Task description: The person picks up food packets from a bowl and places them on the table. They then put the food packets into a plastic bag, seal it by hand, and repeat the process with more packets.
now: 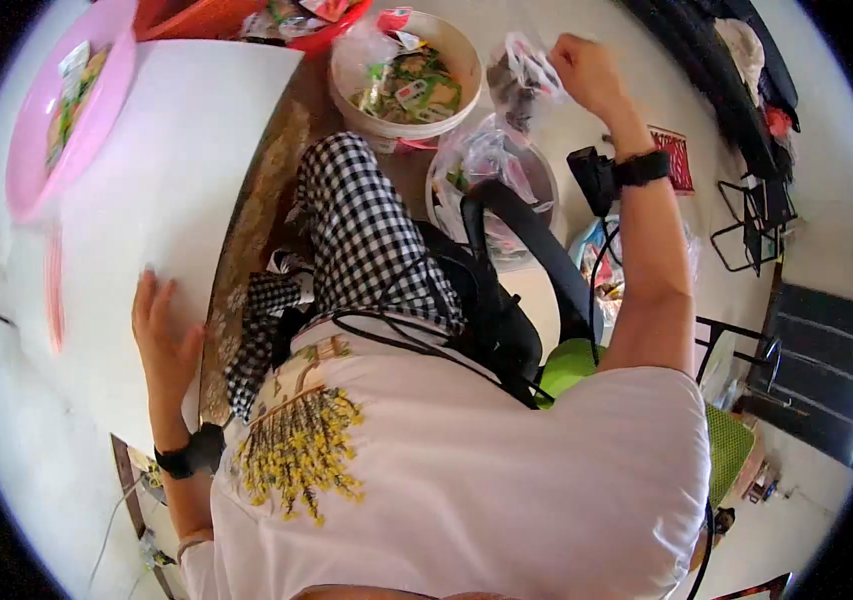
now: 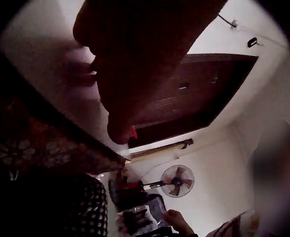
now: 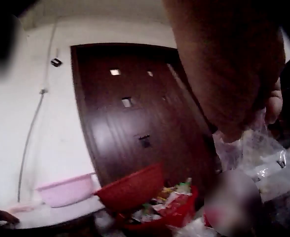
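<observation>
In the head view my right hand [image 1: 589, 76] is raised at the upper right, its fingers curled round the top of a clear plastic bag [image 1: 523, 82] with dark contents. The right wrist view shows that hand [image 3: 233, 89] from behind, gripping the bag [image 3: 268, 165], which hangs below it. My left hand [image 1: 164, 335] rests near the edge of the white table [image 1: 196, 150], fingers spread and holding nothing. In the left wrist view the same hand [image 2: 130, 64] is a dark shape over the table.
A pink basin [image 1: 111, 100] stands on the table. Beyond my knees are a white bucket [image 1: 476, 70] of packets and greens, a red basin [image 1: 331, 35], and a metal bowl [image 1: 551, 190] with plastic bags. A black strap lies beside my lap.
</observation>
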The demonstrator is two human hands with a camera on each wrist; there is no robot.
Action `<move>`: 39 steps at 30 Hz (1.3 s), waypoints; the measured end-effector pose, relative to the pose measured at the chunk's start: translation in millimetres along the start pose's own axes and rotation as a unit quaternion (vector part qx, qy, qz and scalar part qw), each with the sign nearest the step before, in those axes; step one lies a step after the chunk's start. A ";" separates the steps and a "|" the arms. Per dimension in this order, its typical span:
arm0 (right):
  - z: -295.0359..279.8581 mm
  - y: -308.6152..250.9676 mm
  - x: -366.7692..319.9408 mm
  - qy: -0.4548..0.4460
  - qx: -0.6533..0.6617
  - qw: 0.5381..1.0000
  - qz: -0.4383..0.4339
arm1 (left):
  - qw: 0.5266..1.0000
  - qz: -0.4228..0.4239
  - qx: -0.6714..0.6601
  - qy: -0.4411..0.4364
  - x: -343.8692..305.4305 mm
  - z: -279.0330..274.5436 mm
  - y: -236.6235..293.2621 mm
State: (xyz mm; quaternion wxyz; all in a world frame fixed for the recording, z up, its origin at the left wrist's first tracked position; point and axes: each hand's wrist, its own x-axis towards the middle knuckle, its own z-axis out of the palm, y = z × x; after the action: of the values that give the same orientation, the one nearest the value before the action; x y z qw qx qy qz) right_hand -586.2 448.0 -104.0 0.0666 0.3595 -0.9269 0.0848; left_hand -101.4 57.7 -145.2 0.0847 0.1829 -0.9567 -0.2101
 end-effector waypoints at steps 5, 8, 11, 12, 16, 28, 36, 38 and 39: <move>100.8 111.9 -41.5 -0.048 -0.061 0.989 0.125 | 0.989 0.044 0.143 0.005 -0.5 16.3 19.3; 131.6 133.8 -64.9 -0.074 -0.122 0.973 0.179 | 0.984 0.049 0.170 0.007 -0.2 14.3 17.7; 150.9 140.4 -87.4 -0.087 -0.161 0.966 0.181 | 0.983 0.056 0.177 0.012 -3.2 13.0 14.2; 155.1 138.7 -94.6 -0.084 -0.167 0.967 0.175 | 0.982 0.053 0.180 0.011 -3.7 11.4 15.6; 201.5 145.6 -128.1 -0.125 -0.141 0.965 0.181 | 0.984 0.041 0.172 0.008 -2.6 6.1 23.4; 259.8 130.9 -169.0 -0.225 -0.072 0.912 0.334 | 0.987 0.017 0.162 0.003 -15.7 3.2 7.7; 319.6 190.0 -211.7 -0.365 -0.188 0.880 0.238 | 0.989 -0.005 0.147 0.009 -16.4 10.0 -4.0; 350.4 238.6 -201.2 -0.348 -0.178 0.900 0.194 | 0.984 -0.040 0.166 -0.044 -11.0 8.6 2.2; 364.6 260.2 -194.8 -0.340 -0.174 0.908 0.171 | 0.981 -0.062 0.174 -0.056 -4.5 7.7 10.9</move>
State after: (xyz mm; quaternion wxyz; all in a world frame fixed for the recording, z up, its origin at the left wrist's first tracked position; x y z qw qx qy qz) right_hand -642.6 690.0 -524.4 -0.2068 0.1853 -0.9407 -0.1949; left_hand -102.5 71.5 -147.7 -0.0156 0.2418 -0.9687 -0.0548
